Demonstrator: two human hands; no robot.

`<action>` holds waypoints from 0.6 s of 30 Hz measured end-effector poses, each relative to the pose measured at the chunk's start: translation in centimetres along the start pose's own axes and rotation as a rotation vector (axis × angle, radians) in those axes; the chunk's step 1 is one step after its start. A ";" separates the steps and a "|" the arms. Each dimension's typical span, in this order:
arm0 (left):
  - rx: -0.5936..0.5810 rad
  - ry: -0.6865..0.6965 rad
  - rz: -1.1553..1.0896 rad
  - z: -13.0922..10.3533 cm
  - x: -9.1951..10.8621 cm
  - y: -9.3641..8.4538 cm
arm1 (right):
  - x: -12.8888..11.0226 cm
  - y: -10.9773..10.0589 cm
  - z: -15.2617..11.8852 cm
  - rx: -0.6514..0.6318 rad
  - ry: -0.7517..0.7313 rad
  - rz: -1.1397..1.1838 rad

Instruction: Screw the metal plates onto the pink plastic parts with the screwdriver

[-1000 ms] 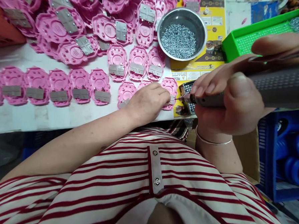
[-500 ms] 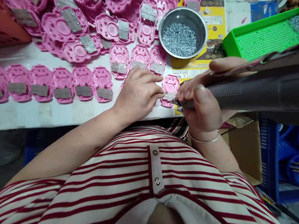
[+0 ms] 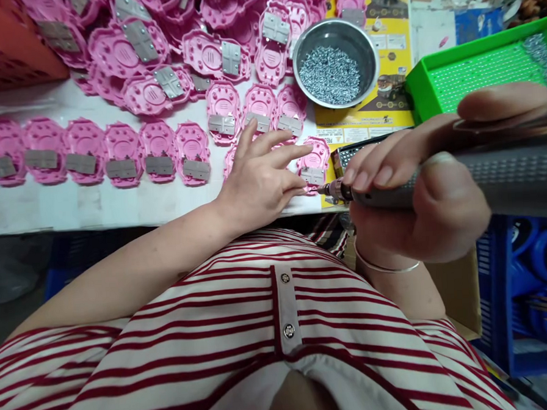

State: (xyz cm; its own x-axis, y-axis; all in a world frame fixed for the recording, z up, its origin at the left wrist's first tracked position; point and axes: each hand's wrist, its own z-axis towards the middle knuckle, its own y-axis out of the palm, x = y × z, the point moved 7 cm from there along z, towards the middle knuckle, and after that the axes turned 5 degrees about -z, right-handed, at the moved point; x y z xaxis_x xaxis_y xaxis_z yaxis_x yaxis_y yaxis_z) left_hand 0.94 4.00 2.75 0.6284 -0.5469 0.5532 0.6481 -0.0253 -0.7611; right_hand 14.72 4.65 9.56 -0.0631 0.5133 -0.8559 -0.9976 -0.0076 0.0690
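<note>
My right hand (image 3: 419,191) is wrapped round a dark electric screwdriver (image 3: 496,175). Its metal bit points left and ends beside the lower edge of a pink plastic housing (image 3: 313,154) with a grey metal plate across it. My left hand (image 3: 263,178) lies palm down with the fingers spread, thumb tip at the left edge of that housing. Partly under the left hand is another pink housing (image 3: 229,161). Just beyond its fingertips stand three more, among them one pink housing (image 3: 222,103) with its plate toward me.
A steel bowl (image 3: 301,84) of small screws stands on a yellow printed sheet (image 3: 392,58). Right of it is a green tray (image 3: 468,78). A row of pink housings (image 3: 124,145) runs left, with a pile behind. An orange basket (image 3: 8,47) fills the far left corner.
My right hand has drawn the screwdriver right and up toward the camera, and its bit has come away from the plate. The left hand's fingers have spread wider. A dark perforated tray edge now shows.
</note>
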 end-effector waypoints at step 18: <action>-0.021 -0.053 -0.106 -0.1 0.6 0.4 | -1.3 -1.1 0.9 -0.327 0.098 0.023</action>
State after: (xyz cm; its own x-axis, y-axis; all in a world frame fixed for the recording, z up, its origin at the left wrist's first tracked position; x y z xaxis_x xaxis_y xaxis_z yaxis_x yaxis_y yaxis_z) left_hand 1.55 3.55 2.74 0.5789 -0.4951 0.6478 0.7036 -0.0982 -0.7038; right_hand 15.97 4.77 11.10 -0.0726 0.4247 -0.9024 -0.9513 -0.3014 -0.0653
